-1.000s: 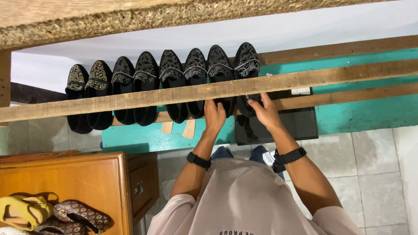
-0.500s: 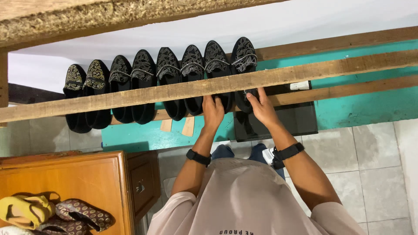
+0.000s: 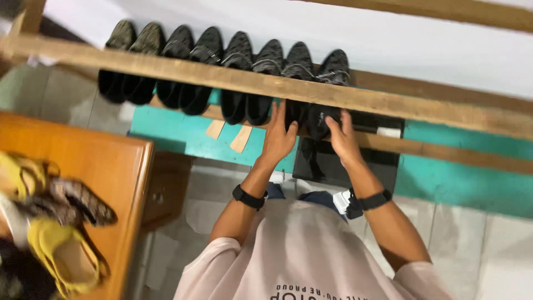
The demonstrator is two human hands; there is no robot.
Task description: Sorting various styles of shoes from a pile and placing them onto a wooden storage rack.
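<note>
A row of several black knitted shoes (image 3: 239, 55) rests across two wooden rails (image 3: 166, 71), toes pointing away from me. Both arms reach up to the rightmost pair. My left hand (image 3: 279, 135) is wrapped on the heel of the second shoe from the right (image 3: 298, 60). My right hand (image 3: 342, 139) grips the heel of the last shoe (image 3: 334, 65). The front rail hides the middle of each shoe. Each wrist carries a black band.
At the left stands an orange wooden cabinet (image 3: 100, 166), with yellow sandals (image 3: 61, 255) and patterned shoes (image 3: 83, 203) lying on top. A black box (image 3: 377, 164) sits below the rails against a teal strip (image 3: 461, 183). Grey floor tiles lie beneath.
The view has swung closer and tilted, so the rails now slope down to the right. Both hands stay on the heels of the rightmost pair.
</note>
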